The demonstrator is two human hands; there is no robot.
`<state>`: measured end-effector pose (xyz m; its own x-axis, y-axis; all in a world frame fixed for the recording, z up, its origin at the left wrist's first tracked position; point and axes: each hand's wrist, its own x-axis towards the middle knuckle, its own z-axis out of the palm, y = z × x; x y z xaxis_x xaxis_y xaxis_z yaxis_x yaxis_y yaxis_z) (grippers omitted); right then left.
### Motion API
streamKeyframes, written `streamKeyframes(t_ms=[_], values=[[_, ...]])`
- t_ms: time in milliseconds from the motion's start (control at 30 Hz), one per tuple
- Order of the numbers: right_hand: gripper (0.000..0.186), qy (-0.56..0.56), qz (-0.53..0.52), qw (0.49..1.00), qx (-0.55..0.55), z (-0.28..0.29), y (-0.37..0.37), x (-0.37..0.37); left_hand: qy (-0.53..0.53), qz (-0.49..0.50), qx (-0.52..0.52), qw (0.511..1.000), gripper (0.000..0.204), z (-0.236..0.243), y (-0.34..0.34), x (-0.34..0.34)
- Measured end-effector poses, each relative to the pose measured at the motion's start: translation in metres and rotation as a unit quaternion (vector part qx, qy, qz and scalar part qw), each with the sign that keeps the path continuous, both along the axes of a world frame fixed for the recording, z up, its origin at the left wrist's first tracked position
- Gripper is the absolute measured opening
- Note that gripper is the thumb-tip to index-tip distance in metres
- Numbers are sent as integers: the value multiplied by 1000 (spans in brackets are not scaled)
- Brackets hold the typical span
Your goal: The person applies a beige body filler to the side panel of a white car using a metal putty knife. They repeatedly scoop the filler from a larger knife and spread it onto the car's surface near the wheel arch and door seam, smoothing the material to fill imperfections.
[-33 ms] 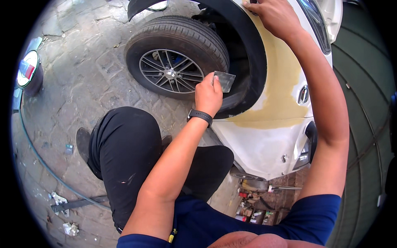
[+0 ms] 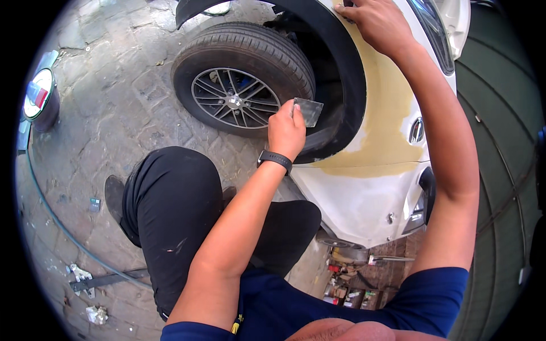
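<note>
The left hand [image 2: 286,132] pinches a thin, square metal spreader blade [image 2: 309,111] between thumb and fingers, holding it upright in front of the black wheel-arch trim [image 2: 347,85] of a white car. The blade sits just beside the tyre [image 2: 250,54], between the tyre's tread and the inner edge of the arch; whether it touches the trim cannot be told. A black wristwatch [image 2: 274,159] circles the left wrist.

The right hand [image 2: 375,23] is stretched up to the top of the arch, fingers curled and pressed on the fender [image 2: 364,193] at its upper edge. It seems to cover something small and dark under the fingertips, but what that is cannot be made out, so it is unclear whether it grips anything or merely braces.

A broad patch of yellowish body filler [image 2: 387,113] runs down the white fender from below the right hand to the lower curve of the arch, where it spreads along the panel's edge. The alloy wheel [image 2: 234,102] has dark, thin spokes.

The person crouches on a stone-paved floor [image 2: 114,113] in black trousers and a dark blue shirt. A thin hose [image 2: 51,210] curves across the paving toward the lower left edge, near a dark metal bar [image 2: 105,280] and a round tin [image 2: 38,96] at the far left edge.
</note>
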<state>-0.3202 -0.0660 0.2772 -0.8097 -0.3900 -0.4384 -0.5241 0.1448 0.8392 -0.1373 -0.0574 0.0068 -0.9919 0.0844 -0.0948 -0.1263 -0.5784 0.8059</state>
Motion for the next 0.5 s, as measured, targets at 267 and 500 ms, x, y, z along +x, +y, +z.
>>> streamKeyframes(t_ms=[267,500], values=[[29,-5,-20,1000,0,6,5,29,12,-3,-18,1000,22,-4,-6,-2],[43,54,12,998,9,6,43,66,16,29,-25,999,22,-4,-7,0]])
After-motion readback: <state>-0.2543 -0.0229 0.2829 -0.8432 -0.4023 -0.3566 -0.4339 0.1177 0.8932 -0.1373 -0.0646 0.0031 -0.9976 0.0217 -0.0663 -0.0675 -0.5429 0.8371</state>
